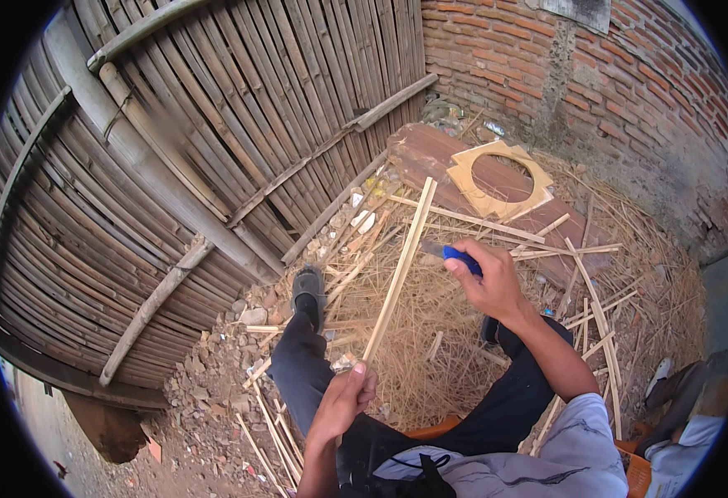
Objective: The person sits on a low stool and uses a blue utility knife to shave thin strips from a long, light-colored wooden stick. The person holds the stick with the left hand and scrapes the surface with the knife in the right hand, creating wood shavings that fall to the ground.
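Note:
Between my knees, my left hand (347, 401) is closed round the lower end of a long, pale bamboo strip (400, 270), which slants up and away from me. A lengthwise line along the strip suggests a split or two pieces side by side; I cannot tell which. My right hand (490, 278) grips a knife with a blue handle (464, 260). Its short grey blade (433, 247) points left, close to the strip's right edge in the upper half. Whether blade and strip touch is unclear. Fine, straw-like shavings (422, 340) cover the ground beneath both hands.
Cut bamboo strips (603, 332) lie on the right, more (273, 440) at lower left. Ahead, a brown board (430, 153) bears a wooden piece with a round hole (461, 170). A bamboo wall (214, 108) rises left, a brick wall (497, 50) behind. Another person's leg (681, 390) shows at right.

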Motion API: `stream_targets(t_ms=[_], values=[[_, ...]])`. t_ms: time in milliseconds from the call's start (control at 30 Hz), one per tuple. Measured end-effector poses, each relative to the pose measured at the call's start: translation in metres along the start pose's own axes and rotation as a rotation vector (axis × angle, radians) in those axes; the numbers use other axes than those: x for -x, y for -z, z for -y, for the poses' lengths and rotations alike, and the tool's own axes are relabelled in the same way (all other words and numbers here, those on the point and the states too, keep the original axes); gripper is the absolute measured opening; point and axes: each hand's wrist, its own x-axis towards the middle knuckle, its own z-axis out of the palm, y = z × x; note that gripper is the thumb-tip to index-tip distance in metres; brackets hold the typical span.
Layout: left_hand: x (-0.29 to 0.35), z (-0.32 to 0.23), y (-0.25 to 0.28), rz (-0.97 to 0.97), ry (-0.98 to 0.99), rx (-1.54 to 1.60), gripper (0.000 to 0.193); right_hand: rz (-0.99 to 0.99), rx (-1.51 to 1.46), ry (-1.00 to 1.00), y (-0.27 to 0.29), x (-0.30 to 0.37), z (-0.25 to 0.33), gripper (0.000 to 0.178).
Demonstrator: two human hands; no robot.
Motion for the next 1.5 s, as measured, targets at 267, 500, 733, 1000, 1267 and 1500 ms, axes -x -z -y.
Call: stream_targets(t_ms=[267,500,733,1000,1267,1500], values=[[-0.006,-0.031,-0.015,0.101,-0.020,0.127,0.063,0.145,-0.018,0.173,-0.022,0.016,0.016,0.029],[-0.008,-0.034,-0.020,0.062,-0.067,0.111,0.064,0.134,0.054,0.256,-0.022,0.018,0.025,0.030],[-0.010,-0.039,-0.030,-0.075,-0.251,-0.098,0.050,0.136,0.119,0.318,-0.033,0.033,0.034,0.030],[-0.011,-0.037,-0.034,-0.183,-0.313,-0.261,0.044,0.116,0.097,0.302,-0.034,0.033,0.035,0.029],[-0.008,-0.036,-0.032,-0.181,-0.313,-0.306,0.048,0.093,0.135,0.307,-0.027,0.029,0.038,0.027],[-0.005,-0.036,-0.028,-0.189,-0.316,-0.343,0.048,0.056,0.184,0.338,-0.026,0.025,0.038,0.029]])
